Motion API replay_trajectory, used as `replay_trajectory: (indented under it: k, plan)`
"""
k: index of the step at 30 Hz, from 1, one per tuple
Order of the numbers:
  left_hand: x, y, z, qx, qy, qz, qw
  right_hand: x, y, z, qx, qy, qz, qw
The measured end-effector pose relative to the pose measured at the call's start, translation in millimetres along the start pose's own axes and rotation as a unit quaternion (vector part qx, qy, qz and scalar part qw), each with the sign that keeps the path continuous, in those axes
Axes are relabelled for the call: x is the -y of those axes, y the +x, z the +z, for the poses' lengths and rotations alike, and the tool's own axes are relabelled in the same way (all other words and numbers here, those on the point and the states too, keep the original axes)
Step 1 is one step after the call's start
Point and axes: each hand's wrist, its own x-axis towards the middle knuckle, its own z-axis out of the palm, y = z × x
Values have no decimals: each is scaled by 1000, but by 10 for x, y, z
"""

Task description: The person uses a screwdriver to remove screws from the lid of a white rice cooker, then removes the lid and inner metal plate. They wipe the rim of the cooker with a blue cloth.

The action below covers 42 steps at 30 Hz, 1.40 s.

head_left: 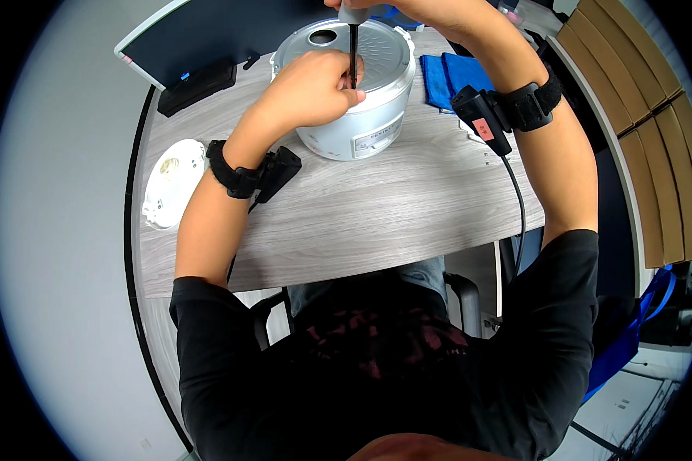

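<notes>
Grey wood-grain desk (361,215), monitor (207,37) left, cardboard boxes (665,173) right.
Left hand (313,87) pinches the screwdriver (354,46) shaft by the rice cooker (334,138); right hand (384,3) grips the handle.

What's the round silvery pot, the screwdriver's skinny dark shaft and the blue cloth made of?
Silvery pot: probably coated metal or plastic, smooth and softly shiny.
Skinny dark shaft: likely metal, straight with a faint gleam.
Blue cloth: fabric, perhaps microfibre, matte and limp.

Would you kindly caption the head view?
Left hand around a grey-handled, black-shafted screwdriver over a round pale-grey appliance.
</notes>
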Motion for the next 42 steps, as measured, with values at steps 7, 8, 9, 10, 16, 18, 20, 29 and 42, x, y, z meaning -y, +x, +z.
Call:
replay_trajectory:
  k: [7, 8, 9, 10, 16, 18, 20, 29, 42]
  plan:
    - [81, 9, -10, 17, -18, 18, 1000, -84, -27, 10, -38, 48, -17, 998]
    - [84, -7, -15, 12, -28, 0, 1000, -104, -19, 3, -42, 46, -25, 998]
    - [82, -17, -25, 8, -37, -18, 999, -123, -12, -13, -46, 44, -32, 997]
    - [79, -32, -39, 3, -47, -36, 998, -134, -7, -16, -49, 42, -40, 997]
    - [-302, -15, 10, -48, 21, -15, 999, -6, -273, -316, -97, -12, -28, 995]
    - [-393, -49, 159, -52, -42, 10, 998, -65, -418, -434, -93, 18, -42, 995]
    - [-510, -32, 309, -37, -90, 23, 995, -108, -624, -595, -116, 27, -19, 993]
    - [-879, 514, 1606, 122, -58, 166, 977, -866, -1950, -1070, -263, -12, 102, 959]
    - [-1315, 956, 2646, 175, 176, 259, 933, -1298, -2975, -1011, -368, -35, 186, 910]
